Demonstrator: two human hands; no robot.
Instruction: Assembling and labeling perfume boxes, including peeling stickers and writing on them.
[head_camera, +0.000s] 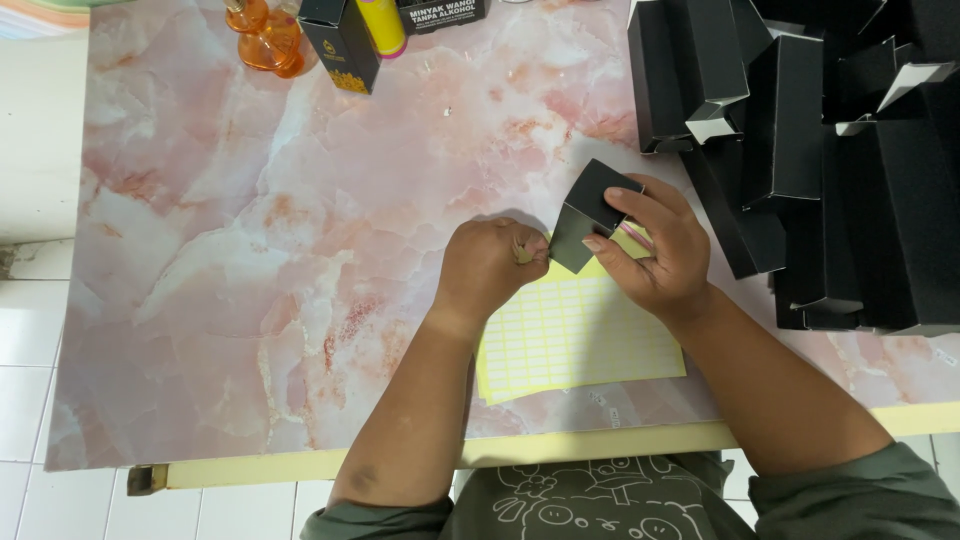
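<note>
Head view, looking down on a pink marbled worktop (250, 260): right hand (655, 255) closed around a small black carton (590, 212), thumb and fingers pinching it, held tilted just above a yellow sheet of small labels (575, 340). Left hand (490, 268) curled shut beside the carton's lower corner, fingertips pinched on something tiny and pale, probably a peeled label, too small to tell for sure. Further right, well apart from both hands, a crowded stack of black cartons (830, 160), several standing with flaps open. At the far edge, an orange glass bottle (265, 35), a dark printed box (345, 45) and a yellow tube (380, 25). Risks, judged from this pose: label landing crooked or creased, with the carton angled and held only at its edges; thin card denting under too firm a pinch; sticky label folding onto itself or clinging to a fingertip; forearm dragging the loose sheet off its spot; right elbow nudging the nearby stack over.
</note>
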